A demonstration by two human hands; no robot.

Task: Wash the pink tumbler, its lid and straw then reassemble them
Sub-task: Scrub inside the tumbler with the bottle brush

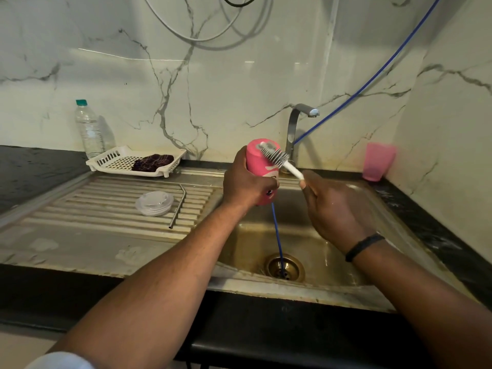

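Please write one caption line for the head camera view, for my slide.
Over the sink, left hand holds the pink tumbler while right hand scrubs it with a brush.

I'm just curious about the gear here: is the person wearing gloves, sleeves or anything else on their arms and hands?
No gloves: both the left hand and the right hand are bare, and so are the forearms. The only thing worn on them is a thin black band around the right wrist. A bit of pale fabric, maybe a sleeve, shows at the bottom left corner.
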